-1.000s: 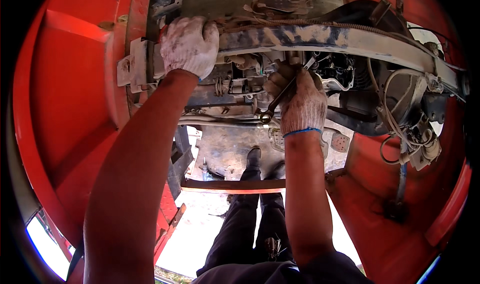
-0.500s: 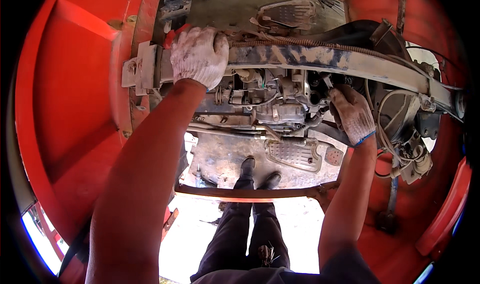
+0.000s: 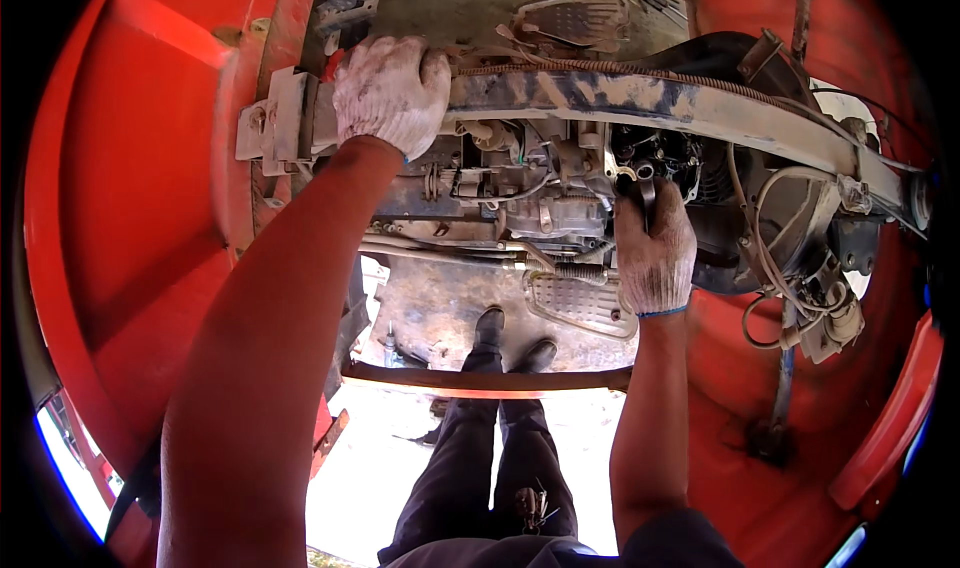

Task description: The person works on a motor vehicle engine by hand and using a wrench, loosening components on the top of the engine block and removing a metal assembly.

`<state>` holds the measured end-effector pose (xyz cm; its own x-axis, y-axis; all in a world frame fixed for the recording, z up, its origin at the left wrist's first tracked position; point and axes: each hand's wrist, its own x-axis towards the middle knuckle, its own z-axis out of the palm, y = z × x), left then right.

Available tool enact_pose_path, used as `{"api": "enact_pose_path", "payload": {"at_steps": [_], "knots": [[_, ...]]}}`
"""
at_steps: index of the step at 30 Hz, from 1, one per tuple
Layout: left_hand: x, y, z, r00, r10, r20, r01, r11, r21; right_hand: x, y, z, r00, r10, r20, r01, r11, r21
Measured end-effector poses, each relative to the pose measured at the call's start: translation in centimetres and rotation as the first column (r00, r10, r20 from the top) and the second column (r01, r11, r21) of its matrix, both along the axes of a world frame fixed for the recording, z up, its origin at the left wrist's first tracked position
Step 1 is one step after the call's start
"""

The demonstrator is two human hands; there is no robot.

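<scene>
My left hand, in a soiled white knit glove, is closed over the left part of a dusty metal beam, its fingertips hidden on the far side. A bit of something red shows beside its fingers. My right hand, gloved the same way, grips a wrench between thumb and fingers. The wrench's ring end points away from me, over the open dark part of a greasy engine, just below the beam. Whether the ring sits on a bolt I cannot tell.
Red body panels enclose both sides. A corrugated hose runs along the beam. Loose cables hang at the right. Metal foot pedals lie below the engine, near my boots. Several tools rest at the far right.
My right hand has moved left and turned upright, bringing the wrench's ring end into view over the engine opening. My left hand stays on the beam; the whole view has shifted slightly.
</scene>
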<state>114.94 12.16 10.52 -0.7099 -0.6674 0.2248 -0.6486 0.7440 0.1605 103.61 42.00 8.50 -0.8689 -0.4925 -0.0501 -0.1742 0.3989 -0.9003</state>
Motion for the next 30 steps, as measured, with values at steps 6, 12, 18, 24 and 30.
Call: {"api": "enact_pose_path", "payload": {"at_steps": [6, 12, 18, 24, 30], "knots": [[-0.1, -0.3, 0.0, 0.999, 0.014, 0.044, -0.015, 1.0, 0.013, -2.6, -1.6, 0.9, 0.734, 0.125, -0.667, 0.016, 0.98, 0.201], [0.0, -0.1, 0.0, 0.998, 0.023, 0.051, -0.025, 0.999, 0.029, -4.4, -2.7, -0.6, 0.57, 0.249, -0.783, -0.027, 0.958, 0.285], [0.3, -0.2, -0.1, 1.0, -0.008, 0.025, 0.008, 1.0, -0.004, -4.3, -4.6, -0.9, 0.61, 0.141, -0.78, 0.062, 0.973, 0.224], [0.0, -0.1, 0.4, 0.998, 0.018, 0.067, -0.02, 0.999, 0.029, -5.2, -6.0, -1.2, 0.514, 0.166, -0.842, 0.149, 0.949, 0.278], [0.1, 0.1, -0.3, 0.999, 0.035, 0.033, -0.035, 0.999, 0.013, -5.4, -6.1, -1.8, 0.463, 0.277, -0.842, 0.193, 0.896, 0.401]]}}
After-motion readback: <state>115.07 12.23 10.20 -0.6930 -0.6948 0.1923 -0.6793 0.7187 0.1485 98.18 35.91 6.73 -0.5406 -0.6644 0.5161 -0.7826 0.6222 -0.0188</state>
